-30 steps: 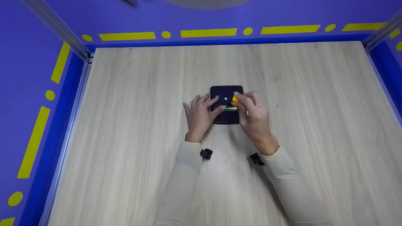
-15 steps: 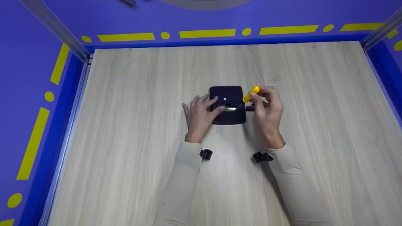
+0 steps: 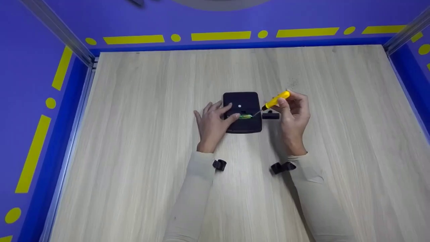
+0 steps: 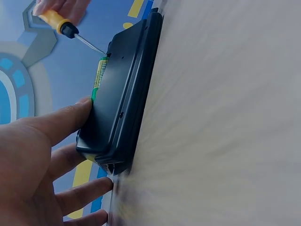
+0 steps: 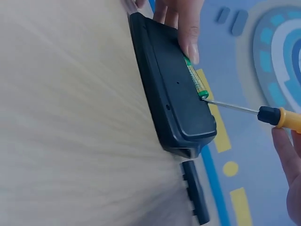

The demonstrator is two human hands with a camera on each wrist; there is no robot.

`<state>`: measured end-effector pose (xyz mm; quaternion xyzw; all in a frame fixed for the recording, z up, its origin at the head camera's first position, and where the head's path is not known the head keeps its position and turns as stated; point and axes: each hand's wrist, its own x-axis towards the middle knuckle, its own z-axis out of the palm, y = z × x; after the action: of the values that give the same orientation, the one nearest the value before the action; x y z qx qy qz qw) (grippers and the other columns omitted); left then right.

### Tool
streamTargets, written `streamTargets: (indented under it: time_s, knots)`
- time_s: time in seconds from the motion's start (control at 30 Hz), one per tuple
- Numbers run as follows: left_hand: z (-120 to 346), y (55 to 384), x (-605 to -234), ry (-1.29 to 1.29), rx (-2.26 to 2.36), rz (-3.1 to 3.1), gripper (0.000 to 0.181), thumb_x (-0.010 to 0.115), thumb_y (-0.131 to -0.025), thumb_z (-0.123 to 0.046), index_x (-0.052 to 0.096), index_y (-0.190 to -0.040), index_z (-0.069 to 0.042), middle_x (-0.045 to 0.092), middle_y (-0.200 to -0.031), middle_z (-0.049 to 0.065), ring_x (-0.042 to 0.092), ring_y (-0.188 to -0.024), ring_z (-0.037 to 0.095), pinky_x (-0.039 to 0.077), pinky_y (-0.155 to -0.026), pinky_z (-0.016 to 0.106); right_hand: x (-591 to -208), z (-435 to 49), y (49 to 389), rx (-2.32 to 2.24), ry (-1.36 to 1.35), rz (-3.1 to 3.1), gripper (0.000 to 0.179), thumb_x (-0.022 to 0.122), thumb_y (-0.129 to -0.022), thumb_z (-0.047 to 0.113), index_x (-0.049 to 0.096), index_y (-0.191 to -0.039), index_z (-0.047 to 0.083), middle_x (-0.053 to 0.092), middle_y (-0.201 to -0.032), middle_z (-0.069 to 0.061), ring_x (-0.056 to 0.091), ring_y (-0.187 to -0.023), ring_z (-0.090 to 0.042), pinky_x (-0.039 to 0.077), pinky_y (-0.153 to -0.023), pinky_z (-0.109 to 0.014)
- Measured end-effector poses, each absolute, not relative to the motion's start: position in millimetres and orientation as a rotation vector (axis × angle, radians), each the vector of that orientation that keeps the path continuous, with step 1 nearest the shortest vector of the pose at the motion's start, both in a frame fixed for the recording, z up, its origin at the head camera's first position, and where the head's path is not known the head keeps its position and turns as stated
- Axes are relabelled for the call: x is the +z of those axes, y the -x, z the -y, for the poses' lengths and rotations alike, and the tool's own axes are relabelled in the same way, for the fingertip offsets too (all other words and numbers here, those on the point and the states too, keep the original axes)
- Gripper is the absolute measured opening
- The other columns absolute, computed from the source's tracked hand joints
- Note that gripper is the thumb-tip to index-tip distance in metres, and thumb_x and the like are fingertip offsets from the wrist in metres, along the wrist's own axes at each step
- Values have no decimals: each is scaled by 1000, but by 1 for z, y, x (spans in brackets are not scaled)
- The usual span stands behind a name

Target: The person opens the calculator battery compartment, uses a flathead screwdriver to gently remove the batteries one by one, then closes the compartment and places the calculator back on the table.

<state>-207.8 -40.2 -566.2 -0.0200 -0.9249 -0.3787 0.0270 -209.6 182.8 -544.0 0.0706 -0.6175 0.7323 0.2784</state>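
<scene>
A flat black device (image 3: 242,126) lies on the table, with a green battery (image 3: 247,116) in the slot across it. My left hand (image 3: 213,123) steadies it: the thumb presses at the battery's left end and the index finger rests on the device's top. In my right hand (image 3: 296,112) I hold a screwdriver (image 3: 277,99) by its yellow handle. Its metal tip touches the right end of the battery (image 5: 199,86), as the right wrist view shows. Right of the device lies a small black battery cover (image 3: 270,116), toothed along one edge (image 5: 194,190).
The wood-grain tabletop (image 3: 151,117) stretches round the device on all sides. Blue panels with yellow marks (image 3: 221,35) stand behind the back edge, and metal frame posts (image 3: 75,47) rise at the corners. A black wrist mount (image 3: 219,165) sits by the left cuff.
My right hand has moved right from over the device, and the screwdriver now slants with its tip at the battery's right end. The battery cover has come into sight. My left hand stays put.
</scene>
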Motion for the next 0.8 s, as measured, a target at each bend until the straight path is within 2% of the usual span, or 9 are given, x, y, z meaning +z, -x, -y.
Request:
streamTargets:
  time_s: [0.37, 0.8]
  knots:
    - [40, 208, -567, 50, -1158, 2847, 55, 76, -94, -55, 72, -140, -24, 58, -154, 9, 39, -152, 38, 2, -120, 78, -556, -194, 218, 2090, -97, 1541, 23, 64, -102, -7, 60, -125, -5, 58, -110, -21, 68, -101, -32, 65, -79, -40]
    - [38, 208, -569, 44, -1139, 2837, 58, 77, -91, -58, 72, -139, -25, 58, -154, 8, 40, -151, 38, 3, -120, 78, -561, -200, 222, 2207, 37, 1482, 21, 65, -103, -4, 60, -123, -1, 56, -110, -17, 67, -99, -30, 65, -77, -39]
